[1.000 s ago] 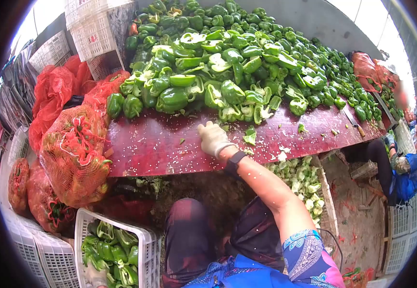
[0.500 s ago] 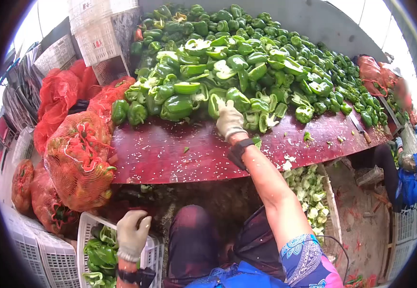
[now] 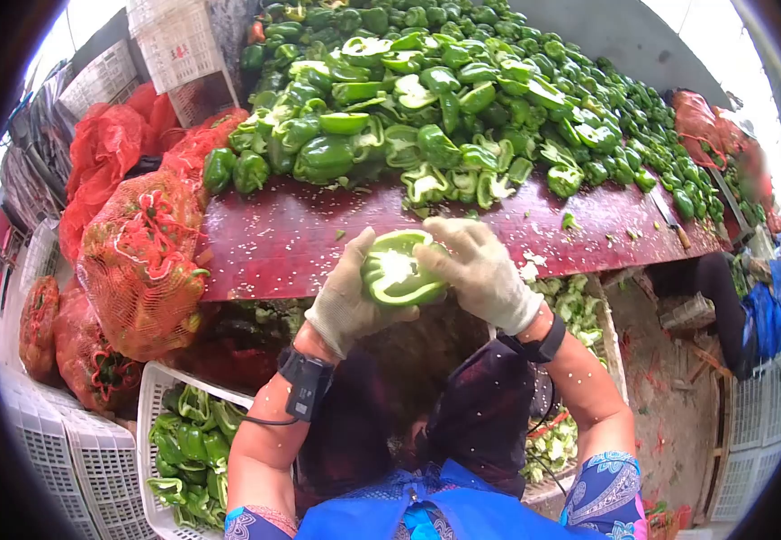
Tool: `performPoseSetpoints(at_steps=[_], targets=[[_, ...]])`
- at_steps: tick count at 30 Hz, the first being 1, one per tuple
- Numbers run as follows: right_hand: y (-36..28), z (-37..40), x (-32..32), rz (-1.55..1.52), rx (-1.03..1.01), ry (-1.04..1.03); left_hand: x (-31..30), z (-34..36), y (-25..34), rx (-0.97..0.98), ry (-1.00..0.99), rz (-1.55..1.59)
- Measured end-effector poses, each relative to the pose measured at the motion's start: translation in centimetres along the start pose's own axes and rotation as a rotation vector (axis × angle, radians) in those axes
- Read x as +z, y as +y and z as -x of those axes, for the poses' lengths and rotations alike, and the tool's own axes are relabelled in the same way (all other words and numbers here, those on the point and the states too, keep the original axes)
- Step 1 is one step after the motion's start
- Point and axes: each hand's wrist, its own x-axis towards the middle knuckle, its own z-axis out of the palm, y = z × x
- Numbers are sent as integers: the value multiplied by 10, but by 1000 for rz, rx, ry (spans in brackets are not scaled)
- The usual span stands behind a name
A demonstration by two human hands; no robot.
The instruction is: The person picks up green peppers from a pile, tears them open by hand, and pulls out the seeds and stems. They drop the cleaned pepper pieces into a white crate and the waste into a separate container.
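Above my lap, in front of the table edge, a cut green bell pepper half (image 3: 397,277) faces up with its pale seed core showing. My left hand (image 3: 352,292), in a whitish glove, is wrapped round its left side and underside. On the other side my gloved right hand (image 3: 483,270) has its fingers bent over the rim, with the thumb and fingertips at the core. Whether they pinch the core itself I cannot make out. Beyond my hands, a large heap of whole and cut green peppers (image 3: 323,159) lies on the dark red table (image 3: 300,238).
Left of my legs stands a white crate (image 3: 149,409) of pepper halves. A container of pale pepper cores (image 3: 579,310) sits under the table to my right. Red mesh sacks (image 3: 134,261) crowd the left side. A knife (image 3: 674,220) lies on the table's right.
My right hand has come back from the heap with a pepper half. My left hand has risen from beside the crate to hold it. The view has tilted down slightly.
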Motion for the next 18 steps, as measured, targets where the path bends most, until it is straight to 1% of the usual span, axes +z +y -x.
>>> performPoseSetpoints(at_steps=[1, 2, 3, 5, 6, 7, 9, 12, 13, 14, 15, 16, 17, 18], targets=[[-4, 4, -13, 119, 58, 49, 4, -6, -5, 26, 50, 0], [-9, 10, -20, 77, 170, 140, 0, -10, -11, 39, -74, 37], [-15, 16, -24, 32, 280, 231, 5, -12, -17, 93, -39, 48], [-34, 20, -36, -367, 610, 108, 21, -13, -30, 196, 38, 67], [-42, 20, -38, -571, 775, 47, 26, -10, -33, 218, -68, -8], [-41, 23, -28, -532, 659, 88, 27, -12, -38, 264, -64, -80], [-41, 30, -22, -479, 617, -2, 27, -19, -50, 354, -51, -222], [-45, 39, -2, -422, 615, -16, 16, -23, -58, 407, 11, -382], [-51, 42, 6, -488, 635, 6, 14, -23, -59, 416, 29, -440], [-57, 44, 12, -553, 651, 29, 15, -21, -60, 461, 20, -568], [-60, 45, 15, -615, 664, 57, 14, -21, -61, 444, 35, -593], [-64, 42, 8, -629, 758, 8, 14, -21, -62, 428, 47, -620], [-63, 44, 8, -652, 750, 35, 13, -22, -62, 411, 57, -649], [-60, 46, 7, -673, 739, 63, 12, -25, -61, 394, 54, -595]])
